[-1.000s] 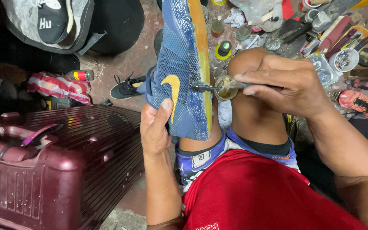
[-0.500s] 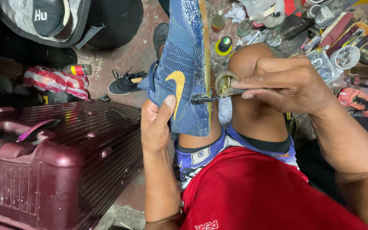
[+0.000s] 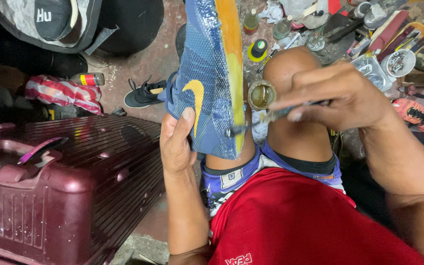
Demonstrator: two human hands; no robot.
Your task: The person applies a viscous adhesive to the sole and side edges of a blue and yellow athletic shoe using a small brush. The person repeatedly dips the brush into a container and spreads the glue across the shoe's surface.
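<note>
My left hand [image 3: 177,142] grips a blue sports shoe [image 3: 204,78] with a yellow curved mark, held upright on its side with its yellowish sole edge facing right. My right hand [image 3: 342,95] pinches a thin brush [image 3: 271,115] whose bristle tip touches the lower sole edge. A small round tin of amber glue [image 3: 262,94] sits between my knees, just right of the shoe. My knee [image 3: 290,64] rises behind the tin.
A dark red hard suitcase [image 3: 60,181] fills the left. A black shoe [image 3: 143,94], a striped cloth [image 3: 62,93] and a small bottle [image 3: 87,79] lie on the floor beyond it. Tins, tools and orange shoes [image 3: 418,115] clutter the upper right.
The brush tip has slid down the sole edge toward the shoe's heel. The shoe has tilted slightly and shifted up in view.
</note>
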